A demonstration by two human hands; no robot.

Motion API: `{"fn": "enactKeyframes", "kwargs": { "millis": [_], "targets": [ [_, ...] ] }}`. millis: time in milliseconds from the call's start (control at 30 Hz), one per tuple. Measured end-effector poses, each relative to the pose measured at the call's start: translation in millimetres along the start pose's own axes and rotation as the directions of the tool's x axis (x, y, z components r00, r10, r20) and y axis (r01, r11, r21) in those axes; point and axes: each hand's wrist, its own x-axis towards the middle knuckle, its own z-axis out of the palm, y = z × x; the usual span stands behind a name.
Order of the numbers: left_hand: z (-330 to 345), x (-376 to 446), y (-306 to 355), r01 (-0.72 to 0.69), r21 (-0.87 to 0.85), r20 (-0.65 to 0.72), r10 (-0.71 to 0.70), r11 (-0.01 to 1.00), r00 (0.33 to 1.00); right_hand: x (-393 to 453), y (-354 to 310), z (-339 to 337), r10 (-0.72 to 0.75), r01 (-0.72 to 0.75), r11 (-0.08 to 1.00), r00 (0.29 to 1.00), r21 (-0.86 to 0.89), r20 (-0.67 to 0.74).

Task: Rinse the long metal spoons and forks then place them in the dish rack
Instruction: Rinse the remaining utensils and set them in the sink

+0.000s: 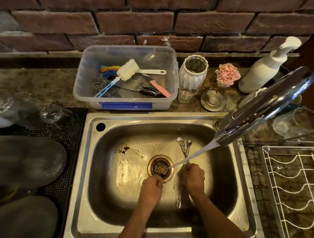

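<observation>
The right hand [194, 178] grips a bundle of cutlery [184, 151] around its middle, fingers curled tight on the stems. Spoon bowls stick out past the knuckles toward the back of the sink [83, 169]; fork ends hang below the hand toward the person. The grip hides the mid-section, so the count of pieces cannot be told. The bundle is held over the basin, just right of the drain [160, 168].

The left hand [151, 187] is closed in a loose fist at the near edge of the drain, fingers pressed together. Whether it holds anything cannot be told.

Water runs from the faucet [267, 106] in a slanting stream that meets the bundle just above the right hand and lands at the drain. The faucet's base is hidden behind its own spout.

The sink floor is wet, with dark specks left of the drain. A white wire rack [290, 194] lies to the right, cut off by the frame edge. Left of the sink, dark blurred shapes on a black mat [70, 133] cannot be identified.

Behind the sink, on a mottled stone counter [47, 86]: a clear tub [124, 101] with brushes, scourers and knives, a white vase [192, 73], a pink flower [227, 74], a pump bottle [261, 69]. Glasses [295, 123] stand behind the faucet, partly masked by it. A brick wall [138, 22] backs the counter.
</observation>
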Motion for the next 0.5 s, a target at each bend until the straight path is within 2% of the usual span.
{"fn": "enactKeyframes", "kwargs": {
  "millis": [100, 200, 300, 333, 400, 500],
  "targets": [
    [2, 0, -6, 0.011, 0.007, -0.012, -0.011, 1.000, 1.000, 0, 2, 2, -0.021, 0.021, 0.999, 1.000, -0.027, -0.004],
    [3, -1, -13, -0.048, 0.108, -0.032, 0.052, 0.993, 0.998, -2, 4, 1, -0.053, 0.053, 0.998, 0.999, -0.038, -0.010],
    [2, -5, -15, -0.148, 0.342, -0.046, 0.174, 0.928, 0.984, -4, 5, -1, -0.078, 0.080, 0.992, 0.997, -0.096, 0.016],
    [0, -8, -14, -0.120, 0.345, -0.078, 0.156, 0.931, 0.985, -4, 5, -1, -0.084, 0.086, 0.990, 0.996, -0.114, 0.024],
    [-3, -11, -19, -0.189, 0.335, -0.005, 0.202, 0.923, 0.979, -4, 7, -2, -0.094, 0.098, 0.987, 0.995, -0.128, 0.038],
    [-5, -16, -23, -0.190, 0.256, 0.000, 0.197, 0.948, 0.980, -3, 10, -2, -0.103, 0.110, 0.985, 0.993, -0.134, 0.064]
  ]
}}
